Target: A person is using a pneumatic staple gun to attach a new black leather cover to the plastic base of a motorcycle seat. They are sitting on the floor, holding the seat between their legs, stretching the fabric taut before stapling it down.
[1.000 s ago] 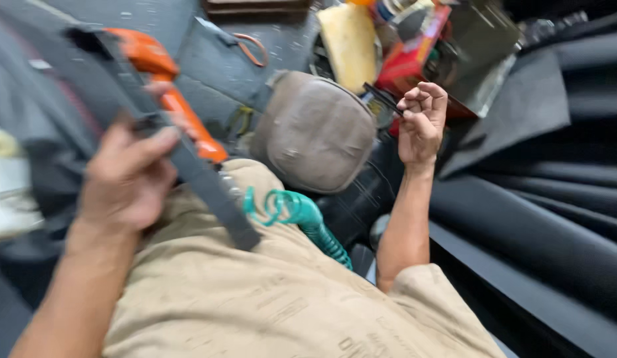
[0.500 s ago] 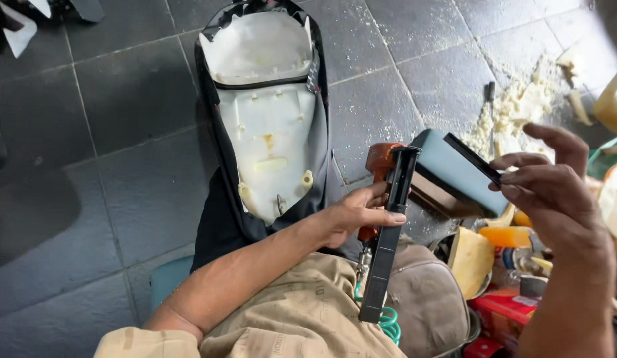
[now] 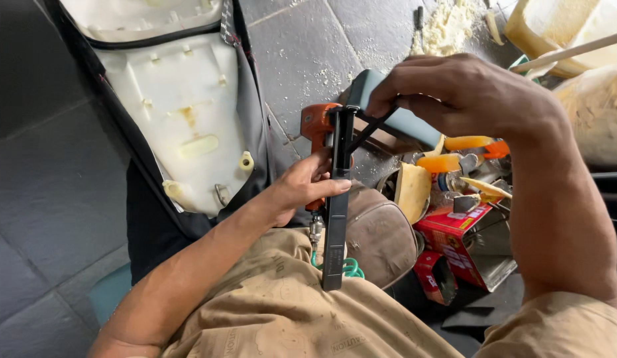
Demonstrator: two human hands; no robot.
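My left hand (image 3: 302, 189) grips the orange pneumatic staple gun (image 3: 320, 126) by its handle, the long black magazine (image 3: 336, 205) pointing down onto my tan-trousered leg (image 3: 282, 311). A green coiled air hose (image 3: 349, 266) hangs from the gun's base. My right hand (image 3: 454, 93) reaches over the top end of the gun, fingers pinched on a thin black rod (image 3: 369, 129) at the magazine's head. An upturned motorcycle seat (image 3: 182, 126), white plastic base showing and black cover around it, lies on the floor to the left.
A tan stool cushion (image 3: 381, 235) sits by my knee. Right of it are a red cardboard box (image 3: 454, 245), yellow foam pieces (image 3: 411, 189), orange-handled tools (image 3: 454, 159) and foam crumbs (image 3: 448, 26) on the grey tiled floor (image 3: 50, 152).
My view has swung from the right side back over the seat. My right hand has come in from open air to pinch the rod at the gun's top. The left hand keeps its grip.
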